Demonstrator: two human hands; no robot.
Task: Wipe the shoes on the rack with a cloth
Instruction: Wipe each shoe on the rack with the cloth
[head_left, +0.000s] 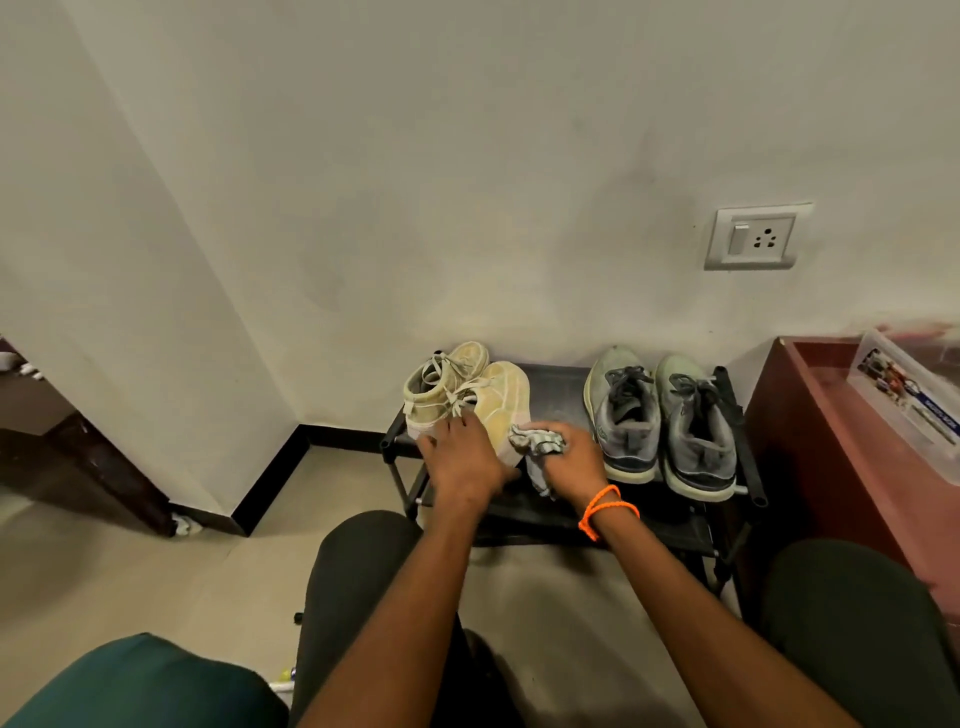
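Nearest, the left hand (462, 460) rests spread on the heel end of the near yellow high-top sneaker (498, 400), its grip relaxed and steadying, not closed. Just beside it, touching that shoe's side, the right hand (574, 460) has its grip bunched round a crumpled grey cloth (535, 447). The step in hand looks like wiping this yellow pair; next, the cloth likely needs drawing across the upper while the other hand keeps the shoe from sliding. Farther right on the black shoe rack (558, 382), well apart, sit the grey running shoes (660, 415).

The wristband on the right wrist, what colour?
Orange wristband, clearest in the head view.
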